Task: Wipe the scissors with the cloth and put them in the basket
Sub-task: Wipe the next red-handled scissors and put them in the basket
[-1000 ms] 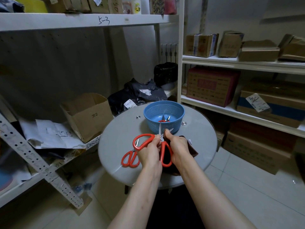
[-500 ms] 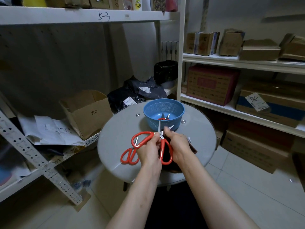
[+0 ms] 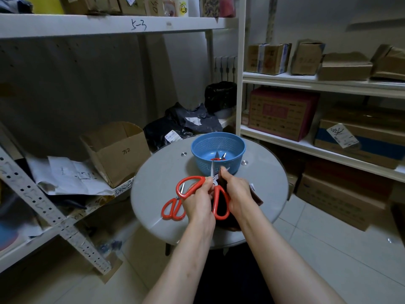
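**Scissors held in cloth over the counter**

On the round grey counter stands a blue basket with one pair already inside. Just in front of it, the right hand clamps a dark cloth around one blade of the red-handled scissors. The left hand grips them near the pivot, handles spread. A spare pair lies at the left.
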